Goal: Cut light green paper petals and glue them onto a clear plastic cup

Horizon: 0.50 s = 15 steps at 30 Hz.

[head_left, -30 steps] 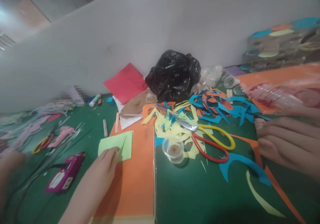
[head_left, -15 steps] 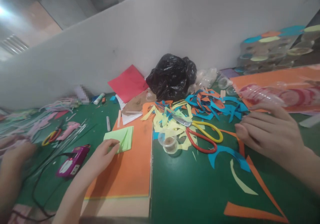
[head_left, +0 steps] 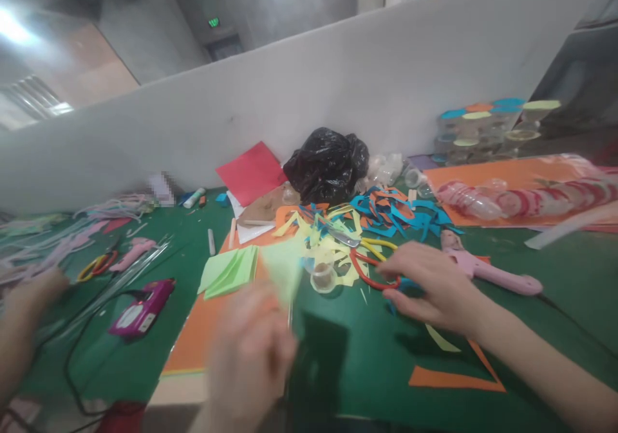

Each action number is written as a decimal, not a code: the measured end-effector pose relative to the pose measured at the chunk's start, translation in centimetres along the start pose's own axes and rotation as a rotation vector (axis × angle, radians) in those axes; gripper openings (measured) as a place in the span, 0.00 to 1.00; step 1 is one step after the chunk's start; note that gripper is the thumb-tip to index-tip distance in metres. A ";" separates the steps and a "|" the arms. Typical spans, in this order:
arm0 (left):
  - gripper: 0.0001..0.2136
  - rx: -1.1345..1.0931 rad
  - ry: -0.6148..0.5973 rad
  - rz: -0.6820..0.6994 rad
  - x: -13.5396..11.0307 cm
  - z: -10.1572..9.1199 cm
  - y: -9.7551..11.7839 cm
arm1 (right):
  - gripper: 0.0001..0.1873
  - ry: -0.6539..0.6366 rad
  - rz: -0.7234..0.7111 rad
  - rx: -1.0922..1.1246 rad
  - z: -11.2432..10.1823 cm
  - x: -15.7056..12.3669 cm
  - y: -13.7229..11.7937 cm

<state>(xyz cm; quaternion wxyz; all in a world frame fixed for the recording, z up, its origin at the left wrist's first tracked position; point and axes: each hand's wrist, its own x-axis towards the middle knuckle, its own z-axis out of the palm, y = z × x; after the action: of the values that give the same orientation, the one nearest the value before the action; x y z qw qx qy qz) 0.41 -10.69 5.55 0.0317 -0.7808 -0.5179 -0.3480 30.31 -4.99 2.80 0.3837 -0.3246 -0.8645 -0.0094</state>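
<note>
My left hand (head_left: pixel 248 349), blurred by motion, is raised above the table's front edge and shut on a light green paper piece (head_left: pixel 282 269). Further left, folded light green paper (head_left: pixel 229 272) lies on an orange sheet (head_left: pixel 193 330). My right hand (head_left: pixel 429 285) hovers open over the green mat, fingertips close to the red handle of large scissors (head_left: pixel 362 272). Those scissors, with red and yellow handles, lie among yellow paper scraps (head_left: pixel 318 246) and blue paper offcuts (head_left: pixel 386 211). A small clear cup (head_left: pixel 322 277) stands just left of them.
A person's hand (head_left: pixel 33 298) enters at the far left. A pink tool (head_left: pixel 483 269) lies right of my right hand. Behind are a black plastic bag (head_left: pixel 326 166), red paper (head_left: pixel 251 172), and lidded jars (head_left: pixel 483 130) by a white partition (head_left: pixel 309 92).
My left hand has lifted a green paper piece off the folded paper. My right hand has moved left toward the scissors. The view has tilted and pulled back, and a pink tool now shows at right.
</note>
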 end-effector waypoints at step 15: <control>0.06 -0.507 0.031 -0.183 0.4 10.8 9.2 | 0.42 -0.297 0.727 0.788 1.6 -1.1 0.2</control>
<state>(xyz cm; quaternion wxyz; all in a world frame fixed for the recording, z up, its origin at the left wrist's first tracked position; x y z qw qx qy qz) 13.68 -10.19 0.45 -0.1886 -0.7083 -0.4822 -0.4798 29.95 -5.03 0.86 0.3288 -0.4317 -0.6798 0.4934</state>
